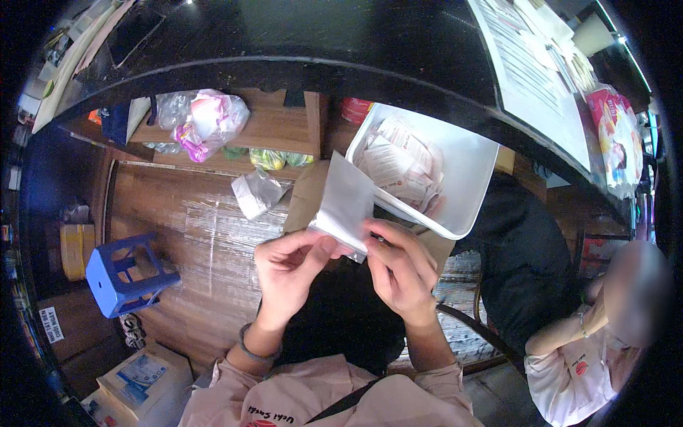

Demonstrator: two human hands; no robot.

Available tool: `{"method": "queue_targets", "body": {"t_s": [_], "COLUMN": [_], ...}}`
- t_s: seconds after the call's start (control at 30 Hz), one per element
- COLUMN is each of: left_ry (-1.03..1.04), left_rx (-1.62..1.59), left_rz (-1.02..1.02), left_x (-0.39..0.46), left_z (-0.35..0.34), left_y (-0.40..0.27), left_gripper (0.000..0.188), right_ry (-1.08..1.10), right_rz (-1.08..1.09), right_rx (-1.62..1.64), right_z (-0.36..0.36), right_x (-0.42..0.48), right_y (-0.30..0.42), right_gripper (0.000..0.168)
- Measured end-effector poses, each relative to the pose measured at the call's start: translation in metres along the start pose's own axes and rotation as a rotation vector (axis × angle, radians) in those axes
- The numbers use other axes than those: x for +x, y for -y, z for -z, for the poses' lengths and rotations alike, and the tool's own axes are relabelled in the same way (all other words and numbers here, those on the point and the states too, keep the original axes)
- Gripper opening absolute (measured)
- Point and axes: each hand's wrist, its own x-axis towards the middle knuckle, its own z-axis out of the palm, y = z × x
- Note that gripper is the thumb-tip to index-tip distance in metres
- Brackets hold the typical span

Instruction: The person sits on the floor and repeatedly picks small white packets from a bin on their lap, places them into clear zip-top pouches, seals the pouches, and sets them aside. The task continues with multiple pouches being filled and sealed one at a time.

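Note:
A small clear plastic pouch (pixel 348 195) with something white or pale inside is held up in front of me. My left hand (pixel 291 269) pinches its lower left edge between thumb and fingers. At the lower right edge, the fingertips of my right hand (pixel 401 269) grip it. Just beyond stands a white plastic bin (pixel 461 160), tilted in view, with many small printed packets (pixel 392 160) heaped in its left part. Brown cardboard (pixel 304 200) shows beneath and beside the bin. What exactly the pouch contains is hard to tell.
A dark counter (pixel 320 32) runs across the top, above a wooden shelf (pixel 277 120) with bagged goods. A clear bag with white contents (pixel 259 195) lies left. A blue plastic stool (pixel 112 283) and a carton (pixel 144 381) are further left. Another person (pixel 571 368) sits at right.

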Motion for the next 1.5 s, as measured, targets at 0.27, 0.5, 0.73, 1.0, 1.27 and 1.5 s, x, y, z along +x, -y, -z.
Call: {"method": "queue_targets", "body": {"t_s": [0.27,0.5,0.73,1.0,1.27,1.5], "left_ry": [0.025,0.123,0.172,0.166,0.145,0.186], "left_rx": [0.562,0.61,0.673,0.666,0.642,0.647], "left_rz": [-0.334,-0.475,-0.452,-0.392,-0.243,-0.294], "left_x": [0.006,0.011,0.011,0.009,0.009,0.011], "left_z": [0.009,0.014,0.019,0.017,0.023,0.023], "left_y": [-0.001,-0.005,-0.001,0.001,0.004,0.005], "left_gripper": [0.005,0.009,0.008,0.004,0.009,0.009], "right_ry": [0.125,0.247,0.425,0.465,0.452,0.519], "right_rz": [-0.257,-0.308,-0.495,-0.447,-0.413,-0.42], "right_rx": [0.166,0.421,0.651,0.726,0.749,0.733], "right_z": [-0.003,-0.003,-0.005,-0.008,-0.008,-0.007], "right_x": [0.011,0.004,-0.002,-0.007,-0.011,-0.001], "right_y": [0.019,0.003,-0.011,-0.028,-0.033,-0.031], "right_gripper": [0.034,0.023,0.018,0.018,0.025,0.018]}}
